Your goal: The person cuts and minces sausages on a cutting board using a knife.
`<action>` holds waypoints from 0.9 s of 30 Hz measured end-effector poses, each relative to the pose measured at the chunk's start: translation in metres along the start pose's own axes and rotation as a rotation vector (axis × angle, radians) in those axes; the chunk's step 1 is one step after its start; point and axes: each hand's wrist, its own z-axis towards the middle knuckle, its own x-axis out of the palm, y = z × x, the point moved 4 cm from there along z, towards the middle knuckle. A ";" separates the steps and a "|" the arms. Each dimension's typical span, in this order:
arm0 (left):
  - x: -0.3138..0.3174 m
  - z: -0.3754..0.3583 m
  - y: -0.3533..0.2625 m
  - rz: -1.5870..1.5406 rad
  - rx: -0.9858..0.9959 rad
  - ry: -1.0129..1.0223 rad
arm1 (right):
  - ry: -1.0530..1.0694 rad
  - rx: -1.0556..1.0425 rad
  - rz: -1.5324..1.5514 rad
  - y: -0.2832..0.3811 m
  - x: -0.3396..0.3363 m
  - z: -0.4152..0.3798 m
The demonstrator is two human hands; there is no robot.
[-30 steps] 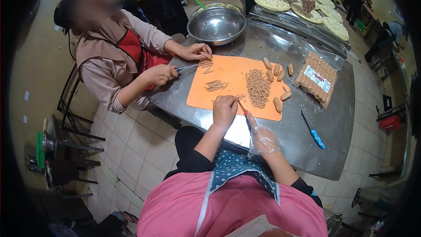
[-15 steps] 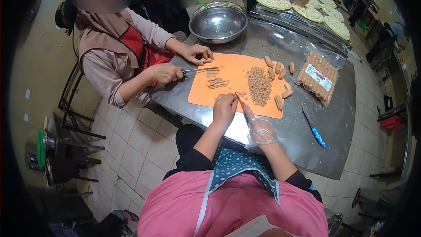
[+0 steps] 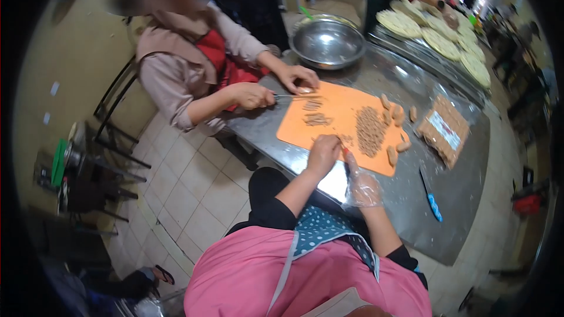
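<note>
One blue-handled knife [image 3: 432, 198] (unheld) beside orange board [image 3: 343, 110], near sausage packet [image 3: 445, 131].

Red-hdl knife [image 3: 345, 151], diced sausage [image 3: 371, 132] heaped on orng brd [image 3: 343, 110]

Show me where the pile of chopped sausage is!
In the head view, the pile lies on the orange board, toward its right side, left of the larger sausage pieces.

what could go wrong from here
The bare left hand is close to the red-handled knife in the gloved right hand, so a slip might nick a finger. Sausage chunks by the edge of the orange board could roll off. The blue-handled knife lies loose and might get knocked.
</note>
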 end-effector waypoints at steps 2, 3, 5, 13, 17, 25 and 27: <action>0.002 -0.001 0.002 -0.014 -0.020 -0.023 | -0.146 -0.138 -0.004 0.009 -0.006 0.011; -0.001 0.000 -0.001 -0.029 -0.016 -0.030 | 0.016 -0.007 -0.020 0.012 -0.015 0.014; 0.000 -0.001 0.000 -0.023 -0.016 -0.027 | 0.178 0.084 -0.049 0.015 -0.022 0.015; 0.003 -0.006 0.002 0.061 -0.025 -0.051 | 0.186 0.111 -0.133 0.012 -0.034 -0.023; -0.006 -0.006 -0.004 0.172 0.048 -0.048 | 0.188 0.149 -0.109 0.007 -0.032 -0.024; -0.007 -0.008 -0.001 0.057 0.036 -0.056 | 0.159 0.142 0.019 0.006 -0.042 -0.016; -0.010 -0.007 -0.002 0.076 0.014 -0.051 | 0.252 0.247 0.153 0.007 -0.047 -0.016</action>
